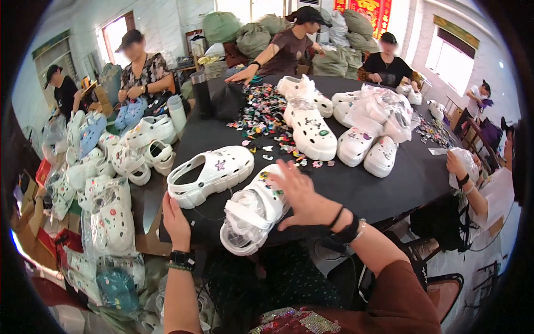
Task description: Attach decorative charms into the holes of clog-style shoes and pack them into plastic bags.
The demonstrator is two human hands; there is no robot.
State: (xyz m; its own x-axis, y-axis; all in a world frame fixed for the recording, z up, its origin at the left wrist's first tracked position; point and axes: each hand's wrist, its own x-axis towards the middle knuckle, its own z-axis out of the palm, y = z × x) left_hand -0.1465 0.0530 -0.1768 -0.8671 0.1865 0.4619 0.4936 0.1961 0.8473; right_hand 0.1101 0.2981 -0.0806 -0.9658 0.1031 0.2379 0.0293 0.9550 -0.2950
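A white clog [222, 170] with a star charm lies on the black table, its heel toward me on the left. Against that heel rests my left hand [177, 221], fingers stretched upward. Beside it, a second white clog [250, 214] stands heel toward me, clear plastic stuffed inside and colourful charms on its upper. Over this clog's right side my right hand [308, 197] spreads its fingers, seeming to touch the upper, and it partly hides the toe. Loose shoe charms [264, 114] lie in a pile beyond the two clogs.
More white clogs [314, 133] sit ahead, some under clear plastic [384, 106]. At left is a heap of clogs [111, 217], several bagged. A black tumbler [201, 94] and a white bottle [176, 114] stand at the far left. Several people work around the table; sacks [256, 42] are piled behind.
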